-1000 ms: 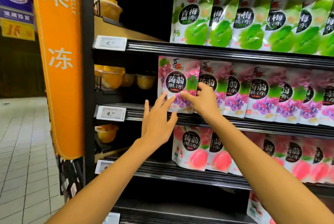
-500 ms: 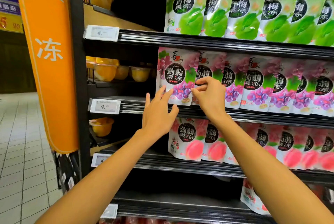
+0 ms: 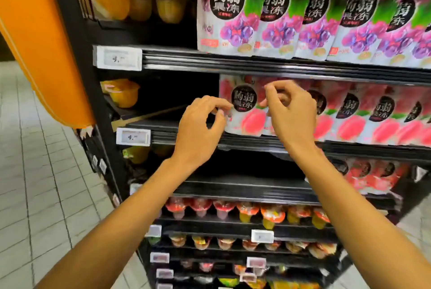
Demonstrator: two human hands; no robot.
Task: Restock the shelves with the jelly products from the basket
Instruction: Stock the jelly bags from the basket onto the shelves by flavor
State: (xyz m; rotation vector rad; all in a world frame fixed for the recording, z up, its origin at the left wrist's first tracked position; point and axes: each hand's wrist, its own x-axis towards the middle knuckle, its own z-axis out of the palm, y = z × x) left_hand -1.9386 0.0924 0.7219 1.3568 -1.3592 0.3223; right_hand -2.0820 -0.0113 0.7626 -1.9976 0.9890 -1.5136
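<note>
The leftmost peach jelly pouch (image 3: 245, 111) stands upright at the left end of a row of like pouches on the middle shelf (image 3: 256, 143). My left hand (image 3: 198, 132) pinches its left edge with curled thumb and forefinger. My right hand (image 3: 293, 116) has curled fingers at the pouch's upper right edge and covers part of the pouch behind it. One shelf higher stands a row of grape jelly pouches (image 3: 224, 15). No basket is in view.
An orange pillar sign (image 3: 39, 43) hangs at the left of the rack. Orange jelly cups (image 3: 121, 92) sit in the dark left bays. Price tags (image 3: 117, 58) line the shelf edges. Small jelly cups (image 3: 247, 211) fill the lower shelves, beside tiled floor (image 3: 35, 195).
Both hands have dropped from the grape pouch row to the peach pouch row one shelf lower. The view has tilted down and closer, and the fingers have curled.
</note>
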